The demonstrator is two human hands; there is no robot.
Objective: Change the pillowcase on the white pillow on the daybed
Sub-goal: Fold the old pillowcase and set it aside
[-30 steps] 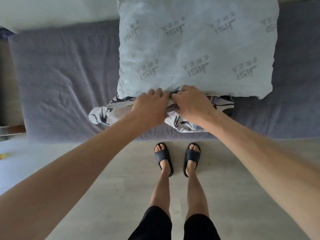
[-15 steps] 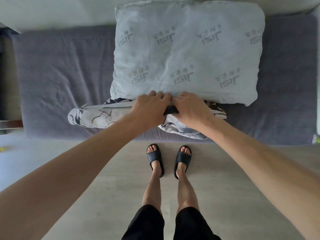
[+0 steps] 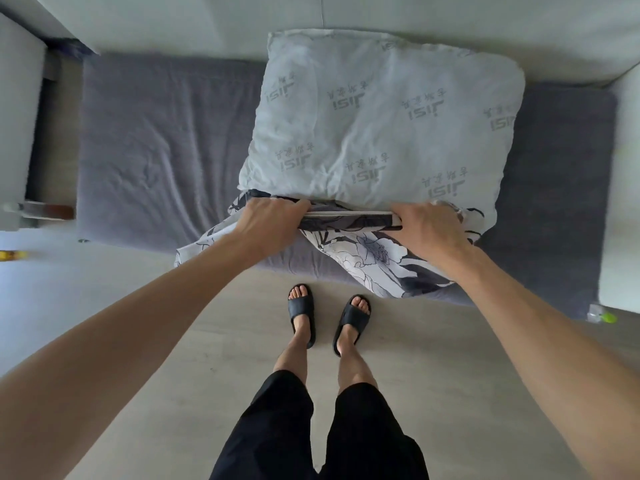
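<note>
A white pillow (image 3: 381, 123) printed with grey logos lies on the daybed's grey mattress (image 3: 162, 143). At its near edge sits a black-and-white floral pillowcase (image 3: 367, 258), partly draped over the mattress front. My left hand (image 3: 270, 223) and my right hand (image 3: 426, 226) each grip the pillowcase's open edge, which stretches taut between them right against the pillow's near edge. Part of the pillowcase is hidden under the pillow and my hands.
The white daybed back (image 3: 450, 15) runs behind the pillow and a white side panel (image 3: 623, 202) stands at the right. My feet in black slippers (image 3: 301, 313) stand on the pale floor close to the mattress front. A wooden piece (image 3: 52, 209) sits at the left.
My hands, together at the middle of the pillowcase edge before, have moved apart, pulling the opening wide. The view has shifted, so the pillow sits further right.
</note>
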